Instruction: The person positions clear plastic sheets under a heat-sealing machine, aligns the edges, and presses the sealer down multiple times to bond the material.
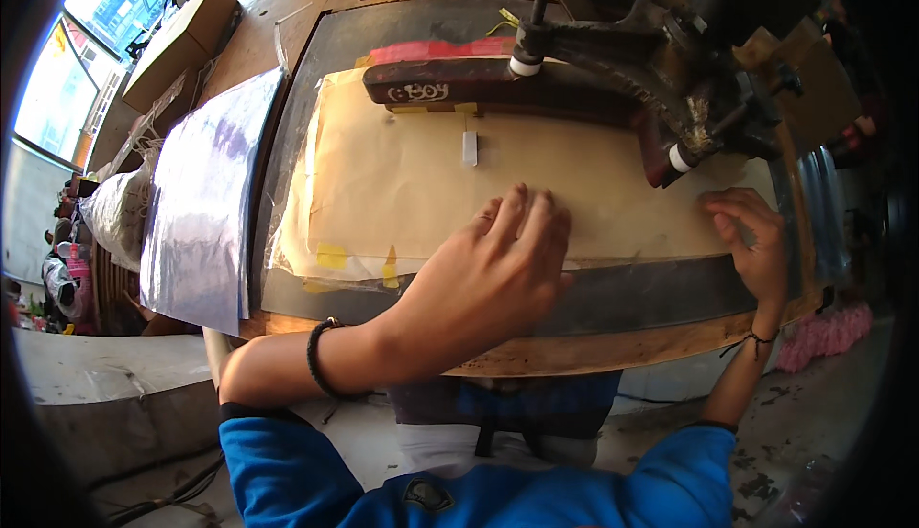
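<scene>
A tan paper sheet [402, 198] lies across a dark board, with pale clear film and bits of yellow tape along its near left edge. On the sheet rests a small white rectangular tag [469, 149]. My left hand [503, 250] reaches over the sheet's near middle, just below the tag, fingers stretched forward and its thumb hidden. At the sheet's right end is my right hand [754, 233], fingers bent and thumb apart, with nothing visible between them. Beyond the tag a dark bar [498, 86] with a white scrawl spans the sheet.
A black metal arm with rods [661, 59] stands over the far right of the board. Shiny silvery sheets [206, 202] hang at the left edge, beside a stuffed clear bag [117, 217] and a cardboard box [182, 44]. Pink fluffy material [825, 337] is low at right.
</scene>
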A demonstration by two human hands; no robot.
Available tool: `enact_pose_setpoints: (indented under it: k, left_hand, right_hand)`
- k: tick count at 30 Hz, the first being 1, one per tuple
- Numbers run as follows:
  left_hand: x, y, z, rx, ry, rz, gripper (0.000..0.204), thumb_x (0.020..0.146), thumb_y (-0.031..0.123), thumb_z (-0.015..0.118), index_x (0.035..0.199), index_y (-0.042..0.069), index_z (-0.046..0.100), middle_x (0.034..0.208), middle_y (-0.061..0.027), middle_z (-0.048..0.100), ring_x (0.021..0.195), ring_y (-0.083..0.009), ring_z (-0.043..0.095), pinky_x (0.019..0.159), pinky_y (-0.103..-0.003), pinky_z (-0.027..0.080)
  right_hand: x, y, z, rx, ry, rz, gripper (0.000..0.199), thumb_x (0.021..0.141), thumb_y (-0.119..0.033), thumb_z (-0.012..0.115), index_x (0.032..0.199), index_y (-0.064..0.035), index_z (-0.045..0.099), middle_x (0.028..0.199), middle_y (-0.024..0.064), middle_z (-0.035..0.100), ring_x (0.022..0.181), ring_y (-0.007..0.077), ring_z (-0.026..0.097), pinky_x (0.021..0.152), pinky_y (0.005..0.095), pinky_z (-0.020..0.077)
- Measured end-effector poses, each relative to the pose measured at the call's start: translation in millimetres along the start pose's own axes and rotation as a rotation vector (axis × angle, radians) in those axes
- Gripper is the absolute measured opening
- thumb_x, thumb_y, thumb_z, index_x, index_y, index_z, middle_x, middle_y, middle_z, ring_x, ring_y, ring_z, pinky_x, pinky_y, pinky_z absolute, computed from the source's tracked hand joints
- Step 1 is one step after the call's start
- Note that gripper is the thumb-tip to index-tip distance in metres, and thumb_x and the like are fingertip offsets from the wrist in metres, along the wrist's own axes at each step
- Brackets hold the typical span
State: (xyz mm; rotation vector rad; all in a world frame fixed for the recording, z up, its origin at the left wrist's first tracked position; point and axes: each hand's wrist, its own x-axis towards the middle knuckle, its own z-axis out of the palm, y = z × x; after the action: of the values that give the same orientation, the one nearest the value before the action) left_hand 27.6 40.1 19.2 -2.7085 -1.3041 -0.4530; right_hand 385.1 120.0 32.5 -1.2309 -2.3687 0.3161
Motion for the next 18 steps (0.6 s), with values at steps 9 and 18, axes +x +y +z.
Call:
enact_pose_setpoints:
  k: [9, 18]
  left_hand:
    - [-54, 11, -14, -0.257, -0.010, -0.409, 0.067, 0.095, 0.040, 0.070, 0.143, -0.004, 0.055, 0.155, -0.0215, 0.049, 0.147, -0.0388, 0.044, 0.121, -0.050, 0.036]
    - [-54, 15, -7, -0.279, 0.090, -0.498, 0.045, 0.097, 0.031, 0.067, 0.137, 0.011, 0.067, 0.148, -0.0097, 0.060, 0.145, -0.0376, 0.047, 0.122, -0.052, 0.033]
  right_hand:
    - [-37, 13, 2, -0.013, -0.041, 0.101, 0.045, 0.101, -0.039, 0.065, 0.126, -0.0013, 0.069, 0.142, 0.0141, 0.065, 0.140, 0.0338, 0.053, 0.116, 0.0438, 0.0402]
    - [-42, 16, 6, -0.075, -0.030, 0.075, 0.048, 0.101, -0.039, 0.065, 0.134, -0.0037, 0.068, 0.141, 0.0130, 0.066, 0.139, 0.0330, 0.054, 0.116, 0.0435, 0.0411]
